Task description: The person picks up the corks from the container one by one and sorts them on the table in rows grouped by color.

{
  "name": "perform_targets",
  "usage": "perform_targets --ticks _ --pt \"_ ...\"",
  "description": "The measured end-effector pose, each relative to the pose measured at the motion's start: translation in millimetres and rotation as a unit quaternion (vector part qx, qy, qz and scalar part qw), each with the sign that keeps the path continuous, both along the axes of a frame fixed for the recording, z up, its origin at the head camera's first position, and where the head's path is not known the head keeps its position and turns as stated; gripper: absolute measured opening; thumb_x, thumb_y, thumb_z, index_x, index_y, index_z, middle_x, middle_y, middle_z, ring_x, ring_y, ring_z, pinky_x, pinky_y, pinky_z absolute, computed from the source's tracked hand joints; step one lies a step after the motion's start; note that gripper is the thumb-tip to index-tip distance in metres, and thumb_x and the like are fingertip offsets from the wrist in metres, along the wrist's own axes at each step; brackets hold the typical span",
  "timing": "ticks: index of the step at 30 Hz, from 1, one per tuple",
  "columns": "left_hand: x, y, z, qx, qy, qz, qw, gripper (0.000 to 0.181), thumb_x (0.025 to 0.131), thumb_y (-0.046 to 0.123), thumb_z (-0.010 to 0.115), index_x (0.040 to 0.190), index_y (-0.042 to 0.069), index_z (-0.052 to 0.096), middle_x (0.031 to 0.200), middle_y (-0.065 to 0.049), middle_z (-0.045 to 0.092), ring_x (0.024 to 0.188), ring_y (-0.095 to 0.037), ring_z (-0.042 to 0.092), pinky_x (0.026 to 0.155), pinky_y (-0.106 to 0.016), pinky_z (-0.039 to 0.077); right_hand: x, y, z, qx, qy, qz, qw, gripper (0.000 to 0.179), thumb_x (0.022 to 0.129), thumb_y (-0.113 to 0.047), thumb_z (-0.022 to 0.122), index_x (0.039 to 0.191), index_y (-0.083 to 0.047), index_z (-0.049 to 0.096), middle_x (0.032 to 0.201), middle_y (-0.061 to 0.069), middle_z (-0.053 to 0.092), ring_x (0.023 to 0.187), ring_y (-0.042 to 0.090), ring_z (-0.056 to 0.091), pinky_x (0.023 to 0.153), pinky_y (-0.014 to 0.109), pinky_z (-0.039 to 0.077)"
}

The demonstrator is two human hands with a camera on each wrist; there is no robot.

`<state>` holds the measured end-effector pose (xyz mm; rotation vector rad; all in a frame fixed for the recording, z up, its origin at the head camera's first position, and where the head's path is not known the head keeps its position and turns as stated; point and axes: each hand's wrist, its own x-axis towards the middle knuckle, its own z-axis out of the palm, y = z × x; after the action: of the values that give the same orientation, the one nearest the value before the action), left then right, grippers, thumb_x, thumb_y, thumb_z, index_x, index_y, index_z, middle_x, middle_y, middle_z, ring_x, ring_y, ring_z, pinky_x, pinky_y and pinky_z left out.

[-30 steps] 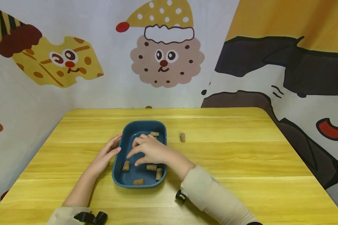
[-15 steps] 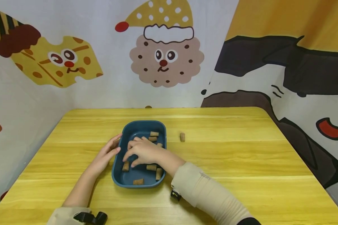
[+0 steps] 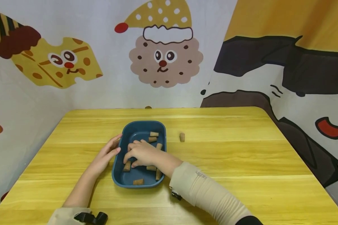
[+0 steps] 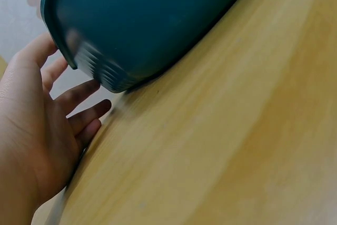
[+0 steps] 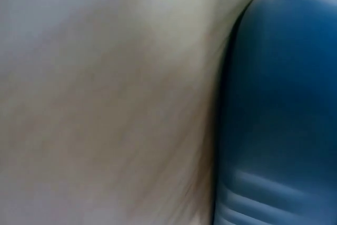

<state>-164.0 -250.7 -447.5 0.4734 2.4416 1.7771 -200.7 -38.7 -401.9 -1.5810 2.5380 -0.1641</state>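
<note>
A blue rectangular tub (image 3: 116,182) stands on the table with several tapered corks inside. Against its left side rests my left hand (image 3: 104,155), its fingers spread along the wall and rim; in the left wrist view this hand (image 4: 45,125) touches the tub (image 4: 142,30) from outside. My right hand (image 3: 143,153) reaches down into the tub. Its index finger and thumb are beside a cork (image 3: 127,166) near the left wall, with the index finger touching it. Whether the thumb pinches it, I cannot tell. The right wrist view shows only blurred sleeve and tub wall (image 5: 284,104).
Two corks lie at the tub's far right, one being this cork (image 3: 154,134). Another cork (image 3: 138,181) lies by the near wall, and others are partly covered by the right forearm. Outside, a single cork (image 3: 182,137) stands on the wooden table (image 3: 228,156). A patterned curtain hangs behind.
My right hand has moved left and lower inside the tub, to the cork near the left wall. That cork has shifted slightly right. My left hand and the tub have stayed put.
</note>
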Motion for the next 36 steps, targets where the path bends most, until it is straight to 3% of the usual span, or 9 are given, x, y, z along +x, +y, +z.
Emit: perform_targets --ticks 14,21,24,36 --pt "1.1 -0.3 1.2 0.002 -0.004 0.002 1.0000 0.054 0.103 0.019 0.045 0.153 0.018 0.025 0.147 -0.026 0.031 0.133 -0.042 0.030 0.101 -0.063 0.024 -1.3 0 -0.9 -0.001 -0.002 -0.006 1.0000 0.026 0.079 -0.044 0.074 0.105 -0.037 0.073 0.106 -0.012 0.055 0.096 0.007 0.044 0.079 0.026 0.035" --pt "0.1 0.4 0.4 0.003 -0.003 0.004 1.0000 0.054 0.103 0.021 0.046 0.153 0.019 0.026 0.148 -0.025 0.030 0.133 -0.042 0.030 0.101 -0.062 0.025 -3.7 7 3.9 -0.008 -0.006 -0.015 0.9998 0.027 0.078 -0.045 0.074 0.104 -0.036 0.073 0.106 -0.011 0.055 0.099 0.009 0.045 0.090 0.034 0.037" --pt "0.2 1.3 1.1 0.007 -0.004 0.005 1.0000 0.054 0.103 0.021 0.046 0.153 0.019 0.026 0.147 -0.025 0.032 0.132 -0.041 0.032 0.101 -0.061 0.026 -4.8 11 8.2 -0.016 -0.015 -0.024 0.9995 0.028 0.079 -0.046 0.073 0.105 -0.035 0.073 0.107 -0.011 0.054 0.100 0.009 0.045 0.090 0.032 0.037" --pt "0.5 0.5 0.4 0.009 -0.006 0.007 0.9999 0.054 0.103 0.021 0.046 0.152 0.019 0.027 0.147 -0.025 0.032 0.133 -0.042 0.030 0.101 -0.062 0.025 0.2 27 26.8 -0.101 -0.001 -0.040 0.9941 0.031 0.080 -0.045 0.073 0.108 -0.032 0.073 0.109 -0.009 0.054 0.098 0.010 0.043 0.082 0.029 0.034"
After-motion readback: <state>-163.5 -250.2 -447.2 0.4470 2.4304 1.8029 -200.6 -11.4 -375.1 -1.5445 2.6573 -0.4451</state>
